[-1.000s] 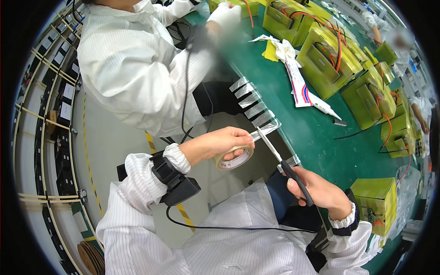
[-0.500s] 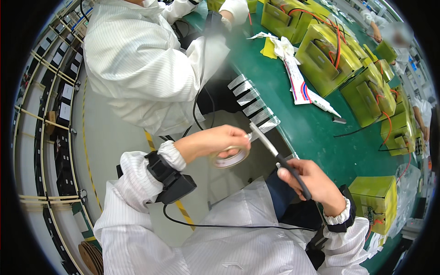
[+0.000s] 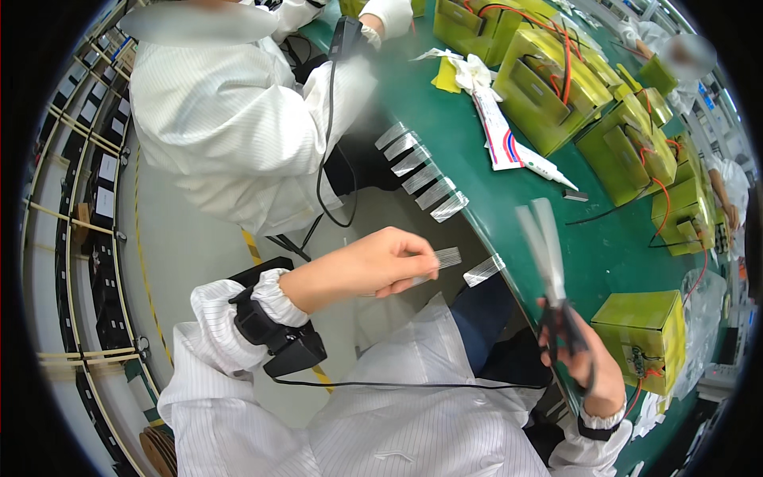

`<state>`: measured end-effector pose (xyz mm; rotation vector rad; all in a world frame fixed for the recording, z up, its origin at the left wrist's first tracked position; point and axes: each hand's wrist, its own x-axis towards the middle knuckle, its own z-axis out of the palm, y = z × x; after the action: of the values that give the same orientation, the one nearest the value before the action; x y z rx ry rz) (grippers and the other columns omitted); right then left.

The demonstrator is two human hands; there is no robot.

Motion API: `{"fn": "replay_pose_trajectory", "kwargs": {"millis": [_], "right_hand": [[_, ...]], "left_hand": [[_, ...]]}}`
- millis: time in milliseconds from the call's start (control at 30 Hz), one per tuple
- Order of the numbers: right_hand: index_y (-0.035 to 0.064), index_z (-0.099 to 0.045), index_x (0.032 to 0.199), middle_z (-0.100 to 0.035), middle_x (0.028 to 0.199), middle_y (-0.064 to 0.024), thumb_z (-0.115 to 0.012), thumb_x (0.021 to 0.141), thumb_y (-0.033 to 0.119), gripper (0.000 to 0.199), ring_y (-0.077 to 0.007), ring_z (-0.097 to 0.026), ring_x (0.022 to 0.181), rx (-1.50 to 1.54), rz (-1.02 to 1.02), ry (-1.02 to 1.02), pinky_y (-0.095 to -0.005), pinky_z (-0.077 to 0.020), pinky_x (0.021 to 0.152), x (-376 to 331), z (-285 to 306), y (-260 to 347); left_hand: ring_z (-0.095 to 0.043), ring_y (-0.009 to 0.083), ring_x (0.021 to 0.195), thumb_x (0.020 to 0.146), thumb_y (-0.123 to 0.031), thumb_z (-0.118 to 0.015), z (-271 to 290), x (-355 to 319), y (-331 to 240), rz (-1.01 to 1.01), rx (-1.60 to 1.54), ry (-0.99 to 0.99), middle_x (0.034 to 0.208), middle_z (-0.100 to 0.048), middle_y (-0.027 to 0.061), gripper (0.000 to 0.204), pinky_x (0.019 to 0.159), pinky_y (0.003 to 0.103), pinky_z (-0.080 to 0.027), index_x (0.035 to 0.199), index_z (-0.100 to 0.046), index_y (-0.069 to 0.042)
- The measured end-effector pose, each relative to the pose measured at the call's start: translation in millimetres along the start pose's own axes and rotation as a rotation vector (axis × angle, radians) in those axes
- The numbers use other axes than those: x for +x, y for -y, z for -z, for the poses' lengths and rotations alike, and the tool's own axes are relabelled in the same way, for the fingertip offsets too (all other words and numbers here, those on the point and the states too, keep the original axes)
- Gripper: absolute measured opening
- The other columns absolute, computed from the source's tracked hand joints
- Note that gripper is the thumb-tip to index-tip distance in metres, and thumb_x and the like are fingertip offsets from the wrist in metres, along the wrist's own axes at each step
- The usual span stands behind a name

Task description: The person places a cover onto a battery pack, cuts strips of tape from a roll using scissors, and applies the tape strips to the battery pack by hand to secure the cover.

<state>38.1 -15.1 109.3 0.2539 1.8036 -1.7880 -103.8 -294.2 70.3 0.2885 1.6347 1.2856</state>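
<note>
My left hand (image 3: 393, 264) is closed, with a short strip of clear ribbed tape (image 3: 448, 257) sticking out from its fingertips over the gap beside the table. The tape's roll is mostly hidden behind that hand. In my right hand (image 3: 592, 362), over the table's near edge, are scissors (image 3: 548, 258) with dark handles. Their blades point away from me and look slightly spread, though motion blurs them. Between the hands, a lone tape strip (image 3: 483, 270) hangs on the table edge. Farther along the edge, several similar strips (image 3: 423, 178) stick out in a row.
The green table (image 3: 509, 191) carries a white tube (image 3: 498, 135) with a nozzle, a small dark block (image 3: 575, 195) and several yellow-green wrapped boxes (image 3: 636, 322) with wires. A co-worker's white sleeve (image 3: 238, 135) is at the far left. A black cable (image 3: 413, 390) crosses my lap.
My right hand and the scissors have moved right, away from the tape in my left hand, and the blades have swung upright. The lone strip at the edge now shows fully.
</note>
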Motion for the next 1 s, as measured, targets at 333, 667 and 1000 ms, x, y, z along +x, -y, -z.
{"fn": "replay_pose_trajectory", "kwargs": {"millis": [333, 667, 1000], "right_hand": [[-0.0145, -0.022, 0.127, -0.052, 0.090, -0.0148, -0.037, 0.052, 0.086, 0.127, -0.0227, -0.054, 0.080, 0.347, 0.057, -0.004, -0.0302, -0.0457, 0.061, -36, -12, -39], [-0.0141, -0.024, 0.127, -0.052, 0.090, -0.0159, -0.038, 0.056, 0.084, 0.122, -0.0233, -0.053, 0.076, 0.433, 0.144, 0.017, -0.0303, -0.0448, 0.063, -48, -1, -58], [-0.0148, -0.022, 0.127, -0.051, 0.089, -0.0161, -0.039, 0.058, 0.083, 0.121, -0.0219, -0.051, 0.074, 0.432, 0.164, 0.023, -0.0300, -0.0429, 0.063, -49, 1, -62]], "left_hand": [[-0.038, 0.0037, 0.039, 0.089, -0.033, -0.048, -13, 59, 5, 0.025, -0.272, -0.155, 0.053, -0.047, -0.0027, 0.031, 0.037, 0.019, -0.031, 0.084, -0.057, -0.004], [-0.035, 0.0064, 0.037, 0.088, -0.036, -0.048, -13, 60, -11, 0.154, -0.196, -0.229, 0.048, -0.043, -0.0005, 0.037, 0.038, 0.022, -0.031, 0.080, -0.056, -0.001], [-0.040, 0.0061, 0.044, 0.088, -0.041, -0.047, -10, 70, -13, 0.217, -0.027, -0.212, 0.053, -0.048, 0.0006, 0.043, 0.043, 0.021, -0.035, 0.077, -0.057, -0.001]]}}
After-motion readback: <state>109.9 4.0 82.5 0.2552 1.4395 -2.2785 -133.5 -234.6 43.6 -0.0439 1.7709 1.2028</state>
